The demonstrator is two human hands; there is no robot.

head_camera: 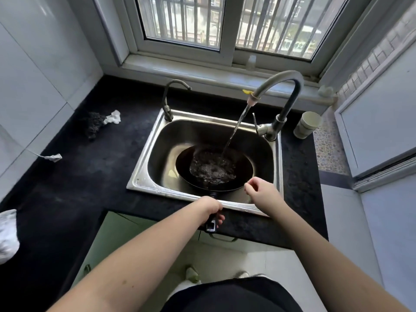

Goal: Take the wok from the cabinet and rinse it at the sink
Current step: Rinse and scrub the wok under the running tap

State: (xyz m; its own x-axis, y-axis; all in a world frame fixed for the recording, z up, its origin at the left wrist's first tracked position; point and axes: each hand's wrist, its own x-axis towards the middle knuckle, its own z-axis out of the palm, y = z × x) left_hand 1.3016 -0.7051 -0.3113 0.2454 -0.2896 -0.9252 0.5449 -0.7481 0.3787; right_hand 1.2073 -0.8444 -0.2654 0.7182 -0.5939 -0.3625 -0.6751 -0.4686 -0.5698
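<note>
While tap stream fills wok [186, 164] inside sink [144, 163], left hand [210, 208] clenches handle for steadiness; right hand [258, 190] hovers over sink's near rim, loosely curled, holding nothing.

No readable text, labels or numbers anywhere.

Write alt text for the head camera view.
The left hand holds a black wok by its handle in a steel sink, under water running from the tap. The right hand hovers empty at the wok's rim.
</note>
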